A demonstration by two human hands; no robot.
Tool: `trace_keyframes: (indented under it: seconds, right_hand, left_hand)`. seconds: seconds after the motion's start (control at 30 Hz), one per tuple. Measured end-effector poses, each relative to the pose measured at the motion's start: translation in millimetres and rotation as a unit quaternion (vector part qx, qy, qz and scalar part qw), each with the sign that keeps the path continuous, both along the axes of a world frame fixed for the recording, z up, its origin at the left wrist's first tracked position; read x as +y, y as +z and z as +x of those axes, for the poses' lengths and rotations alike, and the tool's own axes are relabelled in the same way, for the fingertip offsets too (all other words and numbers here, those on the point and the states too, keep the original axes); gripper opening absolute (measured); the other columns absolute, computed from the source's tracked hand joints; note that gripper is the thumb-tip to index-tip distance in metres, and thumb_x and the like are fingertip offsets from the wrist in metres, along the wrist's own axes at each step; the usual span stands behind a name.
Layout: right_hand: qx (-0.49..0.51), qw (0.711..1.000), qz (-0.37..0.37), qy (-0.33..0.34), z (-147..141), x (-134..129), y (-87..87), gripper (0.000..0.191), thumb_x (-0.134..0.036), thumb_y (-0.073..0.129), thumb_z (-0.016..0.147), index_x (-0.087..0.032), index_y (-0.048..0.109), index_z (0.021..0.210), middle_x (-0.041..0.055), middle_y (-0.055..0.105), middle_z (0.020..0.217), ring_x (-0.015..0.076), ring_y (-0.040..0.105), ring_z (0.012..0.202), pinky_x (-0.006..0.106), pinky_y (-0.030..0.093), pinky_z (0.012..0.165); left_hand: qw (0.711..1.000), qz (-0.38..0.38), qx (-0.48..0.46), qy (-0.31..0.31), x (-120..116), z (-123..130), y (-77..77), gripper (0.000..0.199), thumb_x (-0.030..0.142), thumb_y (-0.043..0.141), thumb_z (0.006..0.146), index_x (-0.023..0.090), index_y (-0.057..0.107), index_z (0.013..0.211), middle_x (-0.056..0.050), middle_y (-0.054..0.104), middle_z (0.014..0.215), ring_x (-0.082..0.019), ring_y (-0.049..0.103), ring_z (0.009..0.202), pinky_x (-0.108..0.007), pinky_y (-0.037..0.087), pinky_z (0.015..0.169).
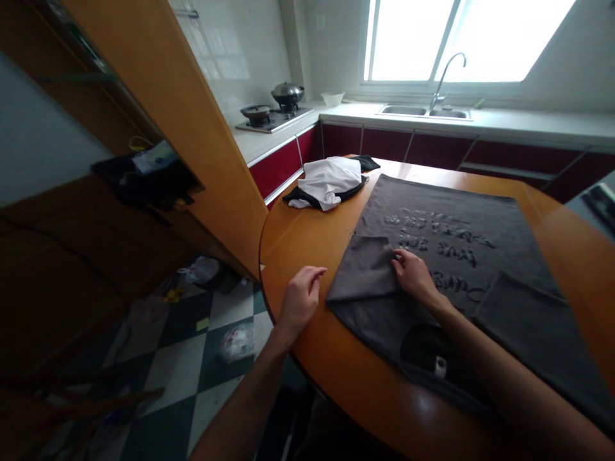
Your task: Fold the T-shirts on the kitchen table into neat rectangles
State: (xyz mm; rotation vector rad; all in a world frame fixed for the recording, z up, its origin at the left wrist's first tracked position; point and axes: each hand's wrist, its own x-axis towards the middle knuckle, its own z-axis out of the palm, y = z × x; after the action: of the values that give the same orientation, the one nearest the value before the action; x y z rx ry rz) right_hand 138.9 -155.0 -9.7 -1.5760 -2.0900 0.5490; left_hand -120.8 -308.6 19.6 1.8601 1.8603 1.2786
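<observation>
grip, r. hand (pixel 414 274): thumb + fingertips closed on edge of folded sleeve (pixel 368 269), approx 8 o'clock of shirt's middle.
grip, l. hand (pixel 302 296): part open, fingers loosely bent, nothing held; over bare table at 9 o'clock, just beside folded sleeve.
grey shirt (pixel 461 208): dk. grey, 1 pc., lying spread on table, hem to 12, neck to 6, nearest wearer.
folded sleeve: turned inward over shirt body, 9 o'clock side, r. hand at its inner edge.
other sleeve (pixel 521 314): also lying inward, approx 4 o'clock, below r. forearm's far side.
lettering (pixel 461 253): blk., several lines, upside down to wearer; wording n/a (too blurred), part hidden by r. hand.
neck label (pixel 440 366): sm., wht., inside neck opening, 6 to 7 o'clock.
table (pixel 307 234): brn. wood, rounded edge, glossy.
clothes heap (pixel 331 179): wht. + blk., crumpled, on table at 10 o'clock, apart from shirt.
hob (pixel 273 120): on counter, 10 to 11 o'clock, 2 pots on it.
sink (pixel 403 111): steel, 2 basins, 12 o'clock, under window (pixel 408 38).
floor (pixel 175 365): chequered, 8 o'clock; clear plastic bag (pixel 237 344) on it.
</observation>
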Motion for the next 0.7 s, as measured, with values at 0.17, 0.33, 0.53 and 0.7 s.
trace_keyframes:
  seconds: [0.17, 0.33, 0.53, 0.7]
  right_hand:
    - [0.029, 0.999, -0.030, -0.016, -0.5, -0.9, 4.9, 0.032, -0.018, 0.058, 0.087, -0.013, 0.070, 0.116, 0.0120, 0.074, 0.100, 0.0237, 0.069, 0.092, 0.031, 0.048, 0.084]
    - [0.173, 0.970, -0.150, -0.083, -8.7, 7.9, 9.5, 0.037, -0.026, 0.062, 0.085, -0.005, 0.071, 0.114, 0.0160, 0.075, 0.098, 0.0268, 0.070, 0.090, 0.034, 0.052, 0.079]
    - [0.255, 0.955, -0.148, -0.021, -20.4, 10.4, 25.4, 0.040, -0.030, 0.057, 0.087, -0.011, 0.072, 0.119, 0.0071, 0.076, 0.085, 0.0195, 0.069, 0.074, 0.027, 0.053, 0.067]
    - [0.109, 0.994, -0.019, -0.008, -10.1, 2.0, 20.5, 0.044, -0.034, 0.055, 0.091, -0.016, 0.065, 0.131, 0.0088, 0.076, 0.089, 0.0222, 0.069, 0.078, 0.032, 0.052, 0.075]
  left_hand:
    - [0.980, -0.057, 0.139, -0.127, 54.9, 21.9, -3.2, 0.037, 0.021, 0.043, 0.101, 0.019, 0.058, 0.135, -0.009, 0.055, 0.145, -0.021, 0.048, 0.137, -0.039, 0.037, 0.117]
    - [0.941, -0.143, 0.259, -0.167, 68.3, 32.2, -26.9, 0.056, 0.045, 0.041, 0.103, 0.020, 0.037, 0.153, -0.010, 0.026, 0.164, -0.027, 0.019, 0.152, -0.053, 0.020, 0.123]
    - [0.942, -0.146, 0.260, -0.153, 66.1, 29.8, -34.6, 0.060, 0.051, 0.036, 0.103, 0.022, 0.034, 0.155, -0.007, 0.022, 0.165, -0.025, 0.014, 0.153, -0.052, 0.018, 0.123]
    - [0.960, -0.143, 0.174, -0.168, 67.9, 25.3, -33.2, 0.055, 0.050, 0.035, 0.104, 0.024, 0.040, 0.152, -0.006, 0.028, 0.163, -0.024, 0.018, 0.153, -0.051, 0.017, 0.124]
